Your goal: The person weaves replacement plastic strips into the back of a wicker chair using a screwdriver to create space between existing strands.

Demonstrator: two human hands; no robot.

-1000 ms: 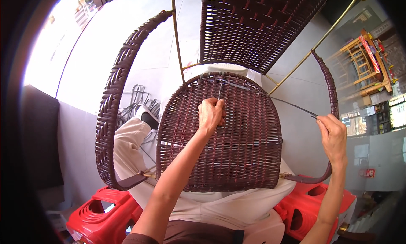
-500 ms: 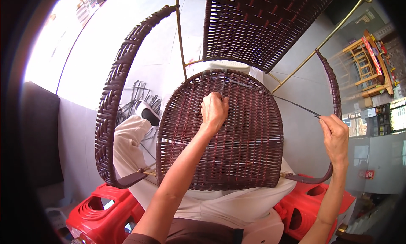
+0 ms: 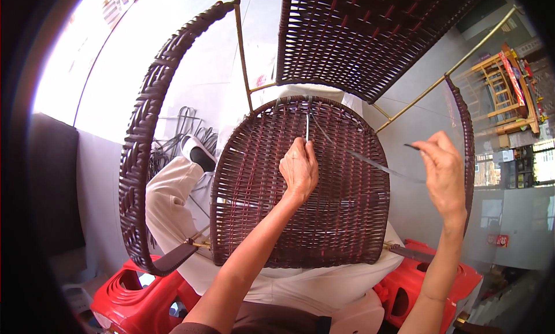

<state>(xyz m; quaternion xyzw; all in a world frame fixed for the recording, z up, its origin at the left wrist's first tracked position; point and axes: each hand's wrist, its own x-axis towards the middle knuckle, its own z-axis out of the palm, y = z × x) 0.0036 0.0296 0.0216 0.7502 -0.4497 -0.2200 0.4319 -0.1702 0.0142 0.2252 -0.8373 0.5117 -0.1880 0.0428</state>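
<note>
My left hand [image 3: 299,167] is closed on a thin pale piece [image 3: 307,127], a strip or tool, standing out above the fist over the woven brown seat [image 3: 254,149]. My right hand [image 3: 439,166] is raised at the seat's right, pinching the dark end of a flat strip [image 3: 411,146]. A slack grey length [image 3: 376,163] runs from the upper middle of the seat across toward that hand. The seat lies over my lap, inside two wrapped armrests [image 3: 144,131] on a brass-coloured frame [image 3: 243,56].
A woven back panel [image 3: 358,33] is above the seat. Red plastic stools [image 3: 115,293] are at lower left and right. Loose strips [image 3: 173,131] lie on the floor by my foot [image 3: 199,154]. A dark mat [image 3: 55,189] is at left, wooden furniture [image 3: 503,91] at right.
My right hand has risen and moved a little inward, and the strip that was taut now sags. My left hand has shifted right, showing more of the pale piece above the fist.
</note>
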